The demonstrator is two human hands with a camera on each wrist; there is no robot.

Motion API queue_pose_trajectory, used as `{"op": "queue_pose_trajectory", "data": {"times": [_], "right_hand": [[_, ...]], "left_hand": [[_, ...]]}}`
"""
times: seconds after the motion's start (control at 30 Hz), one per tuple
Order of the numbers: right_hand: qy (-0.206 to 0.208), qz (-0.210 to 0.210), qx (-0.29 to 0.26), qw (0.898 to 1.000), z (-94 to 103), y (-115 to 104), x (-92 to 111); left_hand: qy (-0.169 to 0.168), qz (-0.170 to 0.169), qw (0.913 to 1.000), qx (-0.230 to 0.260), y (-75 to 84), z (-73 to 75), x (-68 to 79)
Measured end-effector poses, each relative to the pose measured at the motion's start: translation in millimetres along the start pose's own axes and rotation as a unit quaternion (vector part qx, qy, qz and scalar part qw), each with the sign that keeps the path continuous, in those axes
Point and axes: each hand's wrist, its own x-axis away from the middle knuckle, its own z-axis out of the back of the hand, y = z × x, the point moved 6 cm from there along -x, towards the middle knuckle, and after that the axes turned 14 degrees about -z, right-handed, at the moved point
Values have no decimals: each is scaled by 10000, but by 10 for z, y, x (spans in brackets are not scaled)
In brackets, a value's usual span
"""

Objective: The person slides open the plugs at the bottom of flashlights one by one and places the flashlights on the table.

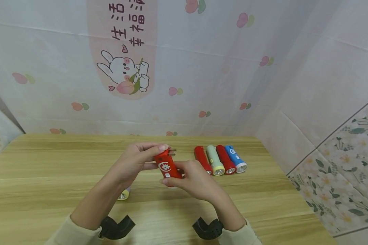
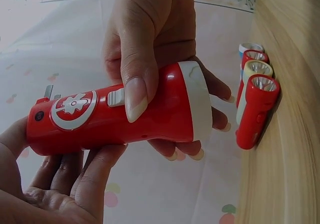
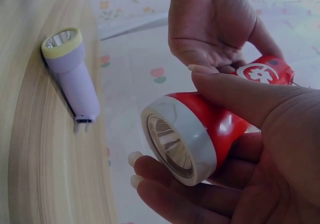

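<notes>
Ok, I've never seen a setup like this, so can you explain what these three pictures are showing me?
There's no robot here, just a person's bare left hand and right hand. The wide picture comes from a camera on the head, looking forward and down; the two closer ones come from cameras on each wrist. The black devices at the wrists are probably those.

Both hands hold one red-and-white flashlight: the left at the end with metal prongs, the right nearer the lamp end, its thumb beside the white switch.

On the wooden table, to the right, four flashlights lie in a row: red, pale green, red, blue. A lilac flashlight lies to the left, mostly hidden by the arm in the wide picture.
</notes>
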Motion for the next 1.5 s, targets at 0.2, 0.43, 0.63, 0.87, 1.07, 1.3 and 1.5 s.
{"op": "queue_pose_trajectory", "data": {"times": [0.2,0.43,0.63,0.87,1.07,1.3,1.5], "right_hand": [[86,-16,36,10000,13,2,4],[83,-24,17,10000,19,-1,4],[106,-35,24,9999,27,-11,4],[157,0,-134,9998,33,-20,11],[283,-13,-241,9993,46,-27,20],[137,-20,-483,9987,16,-52,12],[121,-57,-636,9979,10,-64,24]], "left_hand": [[-22,-78,10000,-45,22,8,0],[22,-27,10000,14,3,13,-8],[118,-40,9999,-53,30,30,0],[125,-79,9999,-25,71,43,9],[-96,-427,9990,-47,108,48,6],[257,-306,9990,-221,114,88,18],[428,-219,9981,-396,105,114,17]]}}
